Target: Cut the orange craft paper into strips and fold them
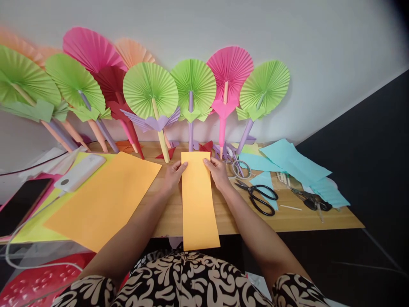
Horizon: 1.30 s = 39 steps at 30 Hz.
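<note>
Grips an orange paper strip near its top, pinching the left edge in the left hand and the right edge in the right hand, with thumbs on the near face. Looks plain and smooth, much longer than wide, straight across the top and slightly curved down its length. Reaches past the near edge of the wooden table toward the patterned clothing, hiding part of the tabletop. Has beyond it a row of pleated paper fans in green, pink, red and pale orange, standing before the wall. Shows on the left a larger orange sheet, partly covered by the left forearm and overlapping a yellow-green sheet, near a white power bank and a dark phone. Shows on the right, beside the right forearm, black-handled scissors partly over a blue scrap, then blue sheets and a thin white stick.
</note>
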Each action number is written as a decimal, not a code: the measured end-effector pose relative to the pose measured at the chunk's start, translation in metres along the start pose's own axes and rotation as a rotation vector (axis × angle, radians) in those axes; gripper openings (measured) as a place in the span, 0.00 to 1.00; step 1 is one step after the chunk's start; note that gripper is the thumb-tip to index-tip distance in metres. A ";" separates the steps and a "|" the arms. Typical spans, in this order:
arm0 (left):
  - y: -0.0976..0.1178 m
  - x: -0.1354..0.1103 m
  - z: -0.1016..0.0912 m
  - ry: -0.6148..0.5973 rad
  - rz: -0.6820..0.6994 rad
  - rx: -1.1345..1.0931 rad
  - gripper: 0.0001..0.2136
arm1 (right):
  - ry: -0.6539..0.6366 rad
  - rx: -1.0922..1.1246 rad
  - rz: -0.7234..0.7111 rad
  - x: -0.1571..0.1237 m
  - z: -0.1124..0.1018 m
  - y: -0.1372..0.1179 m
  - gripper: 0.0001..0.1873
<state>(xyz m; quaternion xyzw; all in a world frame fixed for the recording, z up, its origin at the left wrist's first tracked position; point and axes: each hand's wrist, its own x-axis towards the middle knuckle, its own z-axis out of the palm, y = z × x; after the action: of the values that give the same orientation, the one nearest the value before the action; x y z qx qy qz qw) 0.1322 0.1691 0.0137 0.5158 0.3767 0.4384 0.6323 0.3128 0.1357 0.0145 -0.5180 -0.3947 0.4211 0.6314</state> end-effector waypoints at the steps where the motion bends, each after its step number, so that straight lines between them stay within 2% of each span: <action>1: -0.001 0.002 -0.001 0.013 0.035 -0.003 0.19 | -0.003 -0.004 0.007 0.000 0.000 0.001 0.22; 3: -0.004 0.005 -0.004 0.056 0.072 0.017 0.18 | -0.008 -0.005 0.021 0.000 0.002 0.001 0.21; 7: -0.009 0.010 -0.008 0.153 0.058 0.068 0.16 | 0.035 0.017 0.015 0.004 0.003 0.001 0.19; 13: -0.009 0.013 -0.010 0.192 0.078 0.099 0.15 | 0.063 0.009 0.025 0.009 0.001 0.005 0.14; 15: -0.003 0.012 -0.011 0.277 0.192 0.221 0.15 | 0.056 0.000 0.031 0.010 0.000 0.007 0.14; 17: 0.006 0.011 -0.010 0.372 0.398 0.460 0.18 | 0.048 -0.011 0.030 0.011 0.000 0.008 0.14; 18: 0.012 0.010 -0.008 0.381 0.503 0.601 0.18 | 0.041 -0.016 0.028 0.011 -0.001 0.009 0.14; 19: 0.018 0.010 -0.004 0.350 0.586 0.734 0.17 | 0.030 -0.021 0.028 0.011 -0.001 0.010 0.14; 21: 0.029 0.011 0.006 0.196 0.654 0.930 0.15 | -0.004 -0.027 0.032 0.012 -0.001 0.012 0.15; 24: 0.043 0.021 0.025 -0.011 0.597 1.100 0.12 | -0.064 -0.036 0.042 0.010 0.000 0.014 0.17; 27: 0.049 0.033 0.040 -0.116 0.511 1.162 0.07 | -0.099 -0.048 0.037 0.010 0.000 0.016 0.20; 31: 0.047 0.042 0.046 -0.103 0.478 1.165 0.09 | -0.110 -0.067 0.024 0.013 -0.003 0.021 0.22; 35: 0.038 0.045 0.038 -0.054 0.464 1.122 0.04 | -0.127 -0.075 0.025 0.014 -0.002 0.026 0.20; 39: 0.028 0.043 0.029 -0.014 0.433 1.096 0.14 | -0.159 -0.081 0.049 0.015 0.000 0.030 0.20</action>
<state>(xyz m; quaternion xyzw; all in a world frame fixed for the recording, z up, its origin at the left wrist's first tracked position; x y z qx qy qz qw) 0.1688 0.2031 0.0457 0.8354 0.4303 0.2956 0.1720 0.3142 0.1532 -0.0142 -0.5174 -0.4474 0.4598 0.5663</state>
